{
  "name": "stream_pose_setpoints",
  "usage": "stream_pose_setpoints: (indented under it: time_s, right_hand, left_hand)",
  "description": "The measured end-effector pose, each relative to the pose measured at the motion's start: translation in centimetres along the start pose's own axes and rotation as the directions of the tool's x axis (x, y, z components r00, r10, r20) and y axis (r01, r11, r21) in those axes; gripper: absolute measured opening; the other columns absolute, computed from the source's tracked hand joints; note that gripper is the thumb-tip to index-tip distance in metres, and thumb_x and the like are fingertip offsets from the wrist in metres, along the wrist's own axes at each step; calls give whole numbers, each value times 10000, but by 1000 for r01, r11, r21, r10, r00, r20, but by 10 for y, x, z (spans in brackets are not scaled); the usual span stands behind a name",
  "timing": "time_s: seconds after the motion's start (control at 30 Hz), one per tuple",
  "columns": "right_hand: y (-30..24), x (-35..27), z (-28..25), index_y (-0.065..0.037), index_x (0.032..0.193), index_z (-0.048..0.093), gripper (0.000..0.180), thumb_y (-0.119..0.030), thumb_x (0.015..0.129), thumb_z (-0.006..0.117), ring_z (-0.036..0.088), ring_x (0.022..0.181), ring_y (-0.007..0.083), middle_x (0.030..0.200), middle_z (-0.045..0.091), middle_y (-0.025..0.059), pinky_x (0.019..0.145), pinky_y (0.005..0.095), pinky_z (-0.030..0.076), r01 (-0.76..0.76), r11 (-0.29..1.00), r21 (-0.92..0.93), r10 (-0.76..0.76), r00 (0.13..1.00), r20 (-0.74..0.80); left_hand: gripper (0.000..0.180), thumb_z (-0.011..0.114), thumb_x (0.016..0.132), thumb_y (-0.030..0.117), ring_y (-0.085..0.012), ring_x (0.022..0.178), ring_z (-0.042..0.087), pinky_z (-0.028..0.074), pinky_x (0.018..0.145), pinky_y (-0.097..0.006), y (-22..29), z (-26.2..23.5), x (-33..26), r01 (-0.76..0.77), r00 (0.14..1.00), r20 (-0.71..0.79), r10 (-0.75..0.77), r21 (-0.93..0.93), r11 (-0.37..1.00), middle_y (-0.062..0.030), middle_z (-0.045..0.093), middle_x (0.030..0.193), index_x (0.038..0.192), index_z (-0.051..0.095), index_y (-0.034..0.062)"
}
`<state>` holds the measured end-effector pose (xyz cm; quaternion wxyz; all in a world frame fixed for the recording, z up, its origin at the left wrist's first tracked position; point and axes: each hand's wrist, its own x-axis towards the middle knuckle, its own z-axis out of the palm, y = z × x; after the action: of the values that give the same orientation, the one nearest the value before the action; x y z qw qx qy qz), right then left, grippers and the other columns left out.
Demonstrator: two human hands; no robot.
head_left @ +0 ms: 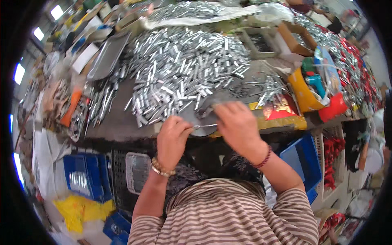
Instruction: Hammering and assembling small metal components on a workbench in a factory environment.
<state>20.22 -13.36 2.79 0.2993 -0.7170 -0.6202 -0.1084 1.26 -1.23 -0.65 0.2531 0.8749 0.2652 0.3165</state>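
My left hand pinches one end of a thin silver metal strip at the near edge of the workbench. My right hand is curled over the other end of the strip, fingers closed around a small metal part that I cannot make out. Both hands hover over a grey metal plate. Just beyond them lies a large heap of short shiny metal pieces. A bead bracelet sits on each wrist.
A metal tray leans at the far left. Cardboard boxes and a yellow bin with tools stand at the right, red parts beyond. Blue crates and a second blue crate sit below the bench.
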Motion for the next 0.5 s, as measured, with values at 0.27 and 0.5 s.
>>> stream_pose_setpoints:
  time_s: [0.27,0.5]
  right_hand:
    - [22,-10,6,-65,1164,660,359,-22,813,719,610,963,348,984,608,126,828,460,517,-86,996,-5,86,989,119]
    - [-7,-22,-23,-107,1192,680,376,3,833,694,667,797,325,924,609,104,669,429,542,-121,966,230,93,987,130]
  left_hand:
    - [132,781,846,10,-211,796,593,468,690,-320,-2,-4,-6,40,999,12,-39,-96,995,-62,590,889,975,764,28]
    - [140,786,839,4,-217,784,596,472,685,-325,-3,-3,-6,36,999,-4,-37,-129,991,-63,596,891,976,764,24]
